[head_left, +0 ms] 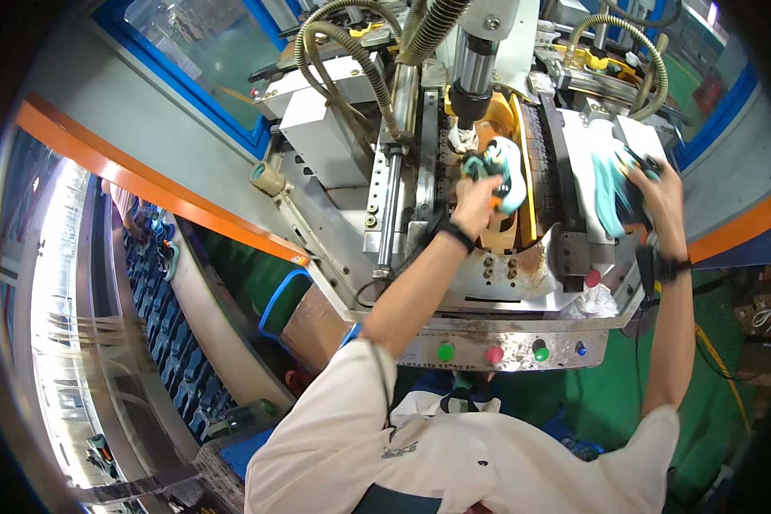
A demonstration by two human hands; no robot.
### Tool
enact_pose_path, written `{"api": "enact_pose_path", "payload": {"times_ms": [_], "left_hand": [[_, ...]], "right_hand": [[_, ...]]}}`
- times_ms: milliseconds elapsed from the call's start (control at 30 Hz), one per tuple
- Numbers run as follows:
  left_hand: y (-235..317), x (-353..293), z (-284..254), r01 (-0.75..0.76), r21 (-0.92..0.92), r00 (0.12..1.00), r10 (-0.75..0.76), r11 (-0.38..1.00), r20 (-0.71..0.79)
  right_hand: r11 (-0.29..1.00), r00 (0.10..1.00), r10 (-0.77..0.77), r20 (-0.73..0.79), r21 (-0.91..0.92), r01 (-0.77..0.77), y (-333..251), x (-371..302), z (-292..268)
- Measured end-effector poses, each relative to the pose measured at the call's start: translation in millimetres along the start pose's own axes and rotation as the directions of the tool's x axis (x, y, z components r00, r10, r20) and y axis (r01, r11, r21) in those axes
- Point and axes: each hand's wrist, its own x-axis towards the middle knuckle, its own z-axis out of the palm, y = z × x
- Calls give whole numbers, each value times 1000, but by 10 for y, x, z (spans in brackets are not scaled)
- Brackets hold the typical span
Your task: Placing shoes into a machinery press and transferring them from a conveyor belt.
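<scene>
At the middle of the press, my left hand is closed on a shoe with a white and pale teal sole. That shoe sits tilted inside the yellow-sided cavity, below the dark press cylinder. Off to the right, my right hand grips a second shoe, dark with a light teal sole, over a white plate. Motion smears this second shoe, and its upper is partly hidden by my fingers. Both my wrists wear dark bands.
Along the machine's front runs a metal panel with green, red and blue buttons. Ribbed hoses hang above. A crumpled white cloth lies at the front right. On the left, a conveyor carries a shoe near another person's hand.
</scene>
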Motion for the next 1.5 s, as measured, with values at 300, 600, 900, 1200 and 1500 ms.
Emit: {"api": "enact_pose_path", "payload": {"times_ms": [300,600,900,1200,1500], "left_hand": [[97,-2914,-1577,-69,98,993,78,993,-87],[-496,-4443,-2080,-483,-166,743,303,860,-596],[-1111,-4543,-1962,-536,-310,651,151,785,-744],[-1073,-4551,-1770,-537,-297,661,175,790,-730],[-1096,-4394,-1872,-547,-349,701,187,761,-689]], "right_hand": [[890,931,-67,358,-401,218,-512,592,2730],[893,974,-112,195,-411,184,-542,-13,3274],[726,610,-685,399,308,615,-328,-2969,2170],[773,468,-528,709,173,610,492,-3730,3026],[871,876,-411,-253,173,459,-1585,-1176,1331]]}}
